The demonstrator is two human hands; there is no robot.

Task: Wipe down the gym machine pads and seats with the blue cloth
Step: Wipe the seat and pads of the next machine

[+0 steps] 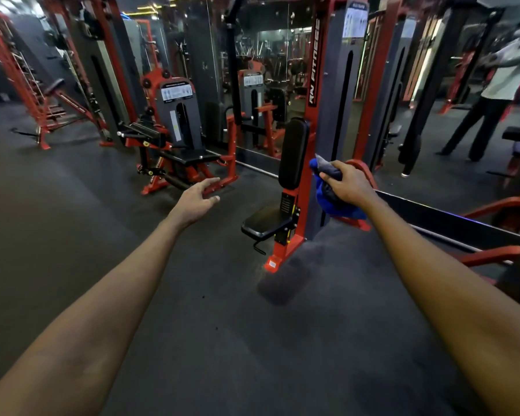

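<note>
Forearms reach forward from the bottom edge, both raised over the dark floor on the near side of the red upright of a seated machine. The left hand hangs in the air well to the left of that upright, fingers loosely spread, holding nothing. In all likelihood it is kept free for balance or to brace on the frame.

The right hand is just right of the upright, fingers and thumb curled round the blue cloth. The cloth is bunched in the fist, with a loose fold hanging below. It is carried at pad height, so the wiping stroke probably needs only a short reach to the left. No contact with a pad is visible.

The seat projects from the left side of the upright, low down. The back pad stands upright above it.

Beyond and left of the upright stands a second machine with its own black seat. Behind the upright a mirror doubles the equipment — real and reflected frames are hard to separate. Far right of the upright a person stands, blurred and cut by the edge.

Hidden items:
- cloth surface inside the fist;
- wet or dry state of the pads — cannot be told.
</note>
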